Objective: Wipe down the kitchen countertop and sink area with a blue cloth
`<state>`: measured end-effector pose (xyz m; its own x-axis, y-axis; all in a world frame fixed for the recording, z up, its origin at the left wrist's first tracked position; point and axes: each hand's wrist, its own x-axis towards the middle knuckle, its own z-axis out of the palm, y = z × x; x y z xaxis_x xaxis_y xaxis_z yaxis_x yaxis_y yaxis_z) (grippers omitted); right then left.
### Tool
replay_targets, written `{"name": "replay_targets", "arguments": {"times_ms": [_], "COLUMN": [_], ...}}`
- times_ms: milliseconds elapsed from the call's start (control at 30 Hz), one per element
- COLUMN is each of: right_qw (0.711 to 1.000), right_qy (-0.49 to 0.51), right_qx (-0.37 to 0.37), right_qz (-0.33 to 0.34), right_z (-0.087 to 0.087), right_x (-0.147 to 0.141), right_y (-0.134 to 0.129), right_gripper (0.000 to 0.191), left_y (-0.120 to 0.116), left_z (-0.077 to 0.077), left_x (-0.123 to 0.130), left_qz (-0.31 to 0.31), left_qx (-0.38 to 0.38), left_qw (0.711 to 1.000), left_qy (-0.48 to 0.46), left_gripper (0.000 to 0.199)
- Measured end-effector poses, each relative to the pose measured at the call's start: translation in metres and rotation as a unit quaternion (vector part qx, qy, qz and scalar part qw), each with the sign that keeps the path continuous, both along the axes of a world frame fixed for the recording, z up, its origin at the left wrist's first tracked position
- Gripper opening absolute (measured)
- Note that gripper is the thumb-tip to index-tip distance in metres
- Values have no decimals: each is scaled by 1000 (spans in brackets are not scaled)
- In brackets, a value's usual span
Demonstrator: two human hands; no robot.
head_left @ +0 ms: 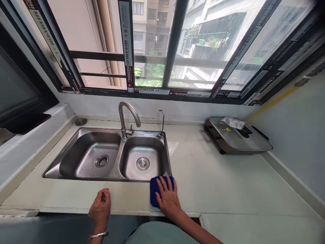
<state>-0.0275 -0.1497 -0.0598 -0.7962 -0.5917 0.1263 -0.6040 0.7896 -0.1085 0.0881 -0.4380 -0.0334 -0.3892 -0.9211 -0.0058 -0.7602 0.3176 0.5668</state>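
Note:
A folded dark blue cloth (154, 192) lies on the pale countertop (203, 183), by the front right corner of the steel sink (83, 178). My right hand (168, 198) presses down on this cloth, fingers spread over it and the palm toward the counter's front edge. Left of it, my left hand (100, 205) is curled into a loose fist at the front edge, below the sink. Nothing shows in its fingers. A silver bracelet (98, 235) circles the left wrist.
Behind the two basins stand a curved faucet (127, 117) and a thin small spout (162, 122). A lidded electric pan (238, 135) sits at the back right with crumpled foil (233, 122) on top. A round drain stopper (81, 122) lies back left. Dark-framed windows line the back.

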Motion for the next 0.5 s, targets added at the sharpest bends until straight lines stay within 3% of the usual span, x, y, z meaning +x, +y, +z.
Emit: {"name": "replay_targets", "arguments": {"times_ms": [133,233,333,500], "right_qw": [997,993,993,998], "right_qy": [9,15,23,48], "right_qx": [-38,-58,-57,-19], "right_qz": [67,97,99,31], "right_z": [8,13,16,8], "right_x": [6,7,3,-17], "right_y": [-31,-20,18,111], "right_gripper": [65,64,65,64], "left_y": [-1,0,1,2], "left_z": [-7,-8,-7,-6], "left_x": [0,-1,-2,-4], "left_qz": [-1,8,-3,3], "left_qx": [-38,-57,-59,-76], "left_qw": [999,998,998,997], "left_qy": [22,23,24,17], "left_gripper": [32,35,37,35]}}
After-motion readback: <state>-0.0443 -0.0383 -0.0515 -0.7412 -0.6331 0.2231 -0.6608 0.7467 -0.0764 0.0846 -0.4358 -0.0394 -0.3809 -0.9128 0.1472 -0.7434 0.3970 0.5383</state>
